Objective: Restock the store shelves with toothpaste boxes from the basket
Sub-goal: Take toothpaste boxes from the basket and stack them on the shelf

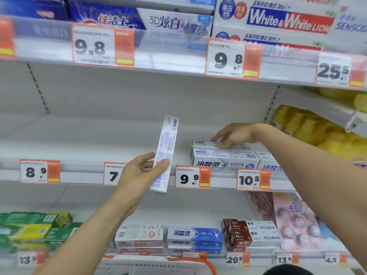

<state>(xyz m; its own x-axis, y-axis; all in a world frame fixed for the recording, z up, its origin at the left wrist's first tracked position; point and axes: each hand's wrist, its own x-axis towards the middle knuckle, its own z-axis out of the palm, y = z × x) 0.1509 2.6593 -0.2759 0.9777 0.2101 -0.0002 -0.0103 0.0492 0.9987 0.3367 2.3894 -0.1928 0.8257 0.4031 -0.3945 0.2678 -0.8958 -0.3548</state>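
Shelf point(83, 147) behind, left hand point(139, 175) grips white toothpaste box point(165, 153).

held box point(165, 153) left of stacked boxes point(224, 155) | stack on middle shelf point(83, 135) | basket point(151, 264) below

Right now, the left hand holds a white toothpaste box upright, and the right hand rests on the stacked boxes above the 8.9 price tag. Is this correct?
Not quite. In the head view, the right hand rests on the stacked boxes above the 9.9 price tag, not the 8.9 one. The rest is correct: the left hand holds a white toothpaste box roughly upright.
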